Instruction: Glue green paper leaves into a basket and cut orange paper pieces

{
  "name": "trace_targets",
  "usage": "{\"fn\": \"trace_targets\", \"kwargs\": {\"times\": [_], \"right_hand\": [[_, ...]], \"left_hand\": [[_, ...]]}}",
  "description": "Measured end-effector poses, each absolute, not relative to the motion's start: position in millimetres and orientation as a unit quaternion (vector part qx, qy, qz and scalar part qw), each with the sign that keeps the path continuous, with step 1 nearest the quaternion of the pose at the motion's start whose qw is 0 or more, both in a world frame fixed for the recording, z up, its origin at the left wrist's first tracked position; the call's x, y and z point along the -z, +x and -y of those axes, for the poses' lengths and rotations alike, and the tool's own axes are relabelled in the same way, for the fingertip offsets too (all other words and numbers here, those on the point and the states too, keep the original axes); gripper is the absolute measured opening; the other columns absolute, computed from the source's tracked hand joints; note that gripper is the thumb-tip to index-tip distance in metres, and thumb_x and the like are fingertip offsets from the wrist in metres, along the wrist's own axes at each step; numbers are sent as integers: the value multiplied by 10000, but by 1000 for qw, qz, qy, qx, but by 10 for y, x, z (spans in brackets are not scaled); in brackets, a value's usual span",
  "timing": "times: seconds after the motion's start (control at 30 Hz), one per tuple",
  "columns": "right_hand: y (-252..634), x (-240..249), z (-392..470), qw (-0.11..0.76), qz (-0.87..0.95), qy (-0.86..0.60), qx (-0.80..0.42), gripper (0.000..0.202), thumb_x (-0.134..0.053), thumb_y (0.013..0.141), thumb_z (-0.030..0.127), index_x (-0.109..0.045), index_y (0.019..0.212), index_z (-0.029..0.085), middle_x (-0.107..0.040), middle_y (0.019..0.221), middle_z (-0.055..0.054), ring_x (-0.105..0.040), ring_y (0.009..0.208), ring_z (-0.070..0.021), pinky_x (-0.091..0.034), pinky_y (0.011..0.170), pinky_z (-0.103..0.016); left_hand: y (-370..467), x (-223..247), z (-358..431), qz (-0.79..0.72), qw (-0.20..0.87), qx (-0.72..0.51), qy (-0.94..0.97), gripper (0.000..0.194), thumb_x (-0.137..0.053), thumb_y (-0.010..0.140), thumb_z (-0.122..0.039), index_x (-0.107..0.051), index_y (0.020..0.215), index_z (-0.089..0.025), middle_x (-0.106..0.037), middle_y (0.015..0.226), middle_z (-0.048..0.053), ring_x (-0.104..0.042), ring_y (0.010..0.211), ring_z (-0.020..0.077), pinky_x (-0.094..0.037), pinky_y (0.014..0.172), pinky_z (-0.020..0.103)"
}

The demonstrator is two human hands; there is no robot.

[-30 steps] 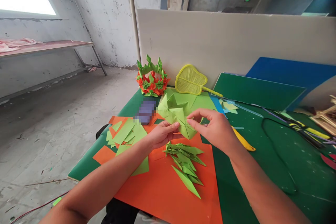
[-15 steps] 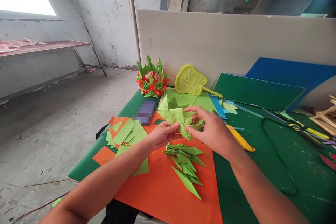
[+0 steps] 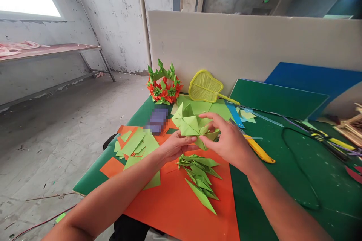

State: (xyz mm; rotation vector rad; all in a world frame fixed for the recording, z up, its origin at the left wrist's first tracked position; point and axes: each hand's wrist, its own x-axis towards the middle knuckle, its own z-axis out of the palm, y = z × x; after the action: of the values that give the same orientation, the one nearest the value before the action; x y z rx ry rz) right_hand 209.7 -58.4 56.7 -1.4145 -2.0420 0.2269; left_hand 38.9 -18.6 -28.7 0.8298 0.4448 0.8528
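Note:
Above the orange sheet, both hands hold a light-green folded paper piece [image 3: 190, 125] with several pointed flaps. My left hand [image 3: 177, 146] pinches its lower left edge, thumb on top and fingers underneath. On the right side, my right hand [image 3: 222, 131] grips a flap between thumb and fingers. Below the hands lies a bunch of narrow green folded paper spikes [image 3: 199, 177], resting on the large orange paper [image 3: 181, 211]. The folded piece partly hides the green sheets behind it.
Green and orange paper scraps [image 3: 135, 145] lie left, beside a blurred phone [image 3: 157, 120]. A green-and-orange paper crown [image 3: 164, 86] and yellow fan [image 3: 206, 86] stand at the back. A yellow utility knife [image 3: 259, 148] and black cable [image 3: 301, 173] are right on the green table [image 3: 271, 196].
My left thumb has slid down from the middle of the paper piece to its lower edge. A central flap now lies wider and flatter. My right hand has barely moved.

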Motion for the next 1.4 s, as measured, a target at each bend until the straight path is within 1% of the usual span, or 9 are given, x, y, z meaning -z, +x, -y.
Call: {"fn": "trace_targets", "kwargs": {"times": [0.13, 0.33, 0.63, 0.83, 1.03, 1.13, 1.27, 1.33, 1.4], "right_hand": [[2095, -543, 580, 324, 774, -539, -75, 459, -623, 736, 237, -539, 1187, 270, -644, 791, 21, -610, 770, -169, -438, 743, -297], [2095, -530, 587, 323, 776, -536, -77, 472, -634, 737, 226, -532, 1193, 288, -641, 795, 31, -605, 784, -165, -440, 752, -288], [2088, -521, 593, 322, 784, -527, -65, 467, -635, 743, 226, -528, 1191, 298, -642, 801, 38, -609, 769, -161, -441, 773, -299], [2073, -533, 616, 326, 789, -516, -67, 463, -622, 749, 210, -521, 1194, 291, -642, 795, 40, -614, 762, -159, -435, 804, -314], [2061, -533, 630, 317, 788, -523, -70, 480, -621, 753, 204, -509, 1211, 299, -641, 796, 34, -592, 784, -174, -437, 756, -303], [2053, -526, 630, 315, 788, -525, -64, 493, -616, 757, 199, -501, 1225, 300, -642, 804, 30, -588, 796, -181, -437, 756, -306], [2046, -530, 628, 322, 792, -517, -50, 507, -611, 751, 171, -493, 1231, 281, -649, 817, 22, -591, 806, -186, -439, 785, -319], [2053, -536, 624, 322, 798, -508, -35, 525, -605, 752, 157, -477, 1248, 271, -647, 809, 20, -596, 798, -188, -436, 821, -343], [2067, -533, 614, 321, 805, -498, -21, 560, -597, 762, 155, -444, 1288, 269, -644, 814, 14, -602, 804, -194, -433, 855, -372]], "left_hand": [[397, 281, 202, -220, 802, -399, 387, 332, -796, 704, -205, -694, 1014, -146, -711, 1085, 97, -667, 1016, 248, -510, 941, 414], [410, 246, 222, -240, 794, -401, 389, 327, -815, 673, -219, -709, 974, -149, -713, 1061, 84, -674, 941, 203, -540, 844, 330], [412, 243, 235, -248, 788, -403, 394, 356, -815, 661, -217, -704, 995, -165, -716, 1016, 61, -655, 970, 221, -506, 904, 407], [417, 224, 247, -242, 784, -398, 410, 363, -802, 677, -228, -702, 1019, -161, -689, 1103, 83, -635, 1016, 235, -498, 931, 423], [415, 209, 257, -238, 781, -399, 417, 377, -794, 687, -241, -693, 1042, -161, -669, 1160, 98, -590, 1121, 271, -484, 958, 432], [423, 190, 264, -241, 778, -399, 422, 378, -792, 689, -247, -689, 1042, -157, -667, 1167, 101, -584, 1133, 280, -480, 961, 439], [436, 188, 264, -239, 784, -400, 411, 323, -780, 707, -235, -693, 1008, -158, -685, 1123, 84, -601, 1102, 262, -475, 968, 450], [438, 203, 258, -242, 788, -399, 402, 286, -776, 716, -235, -697, 978, -152, -701, 1069, 77, -611, 1082, 251, -469, 977, 456], [437, 224, 246, -246, 790, -401, 393, 277, -778, 719, -245, -697, 966, -147, -710, 1023, 72, -624, 1058, 231, -463, 987, 435]]}}
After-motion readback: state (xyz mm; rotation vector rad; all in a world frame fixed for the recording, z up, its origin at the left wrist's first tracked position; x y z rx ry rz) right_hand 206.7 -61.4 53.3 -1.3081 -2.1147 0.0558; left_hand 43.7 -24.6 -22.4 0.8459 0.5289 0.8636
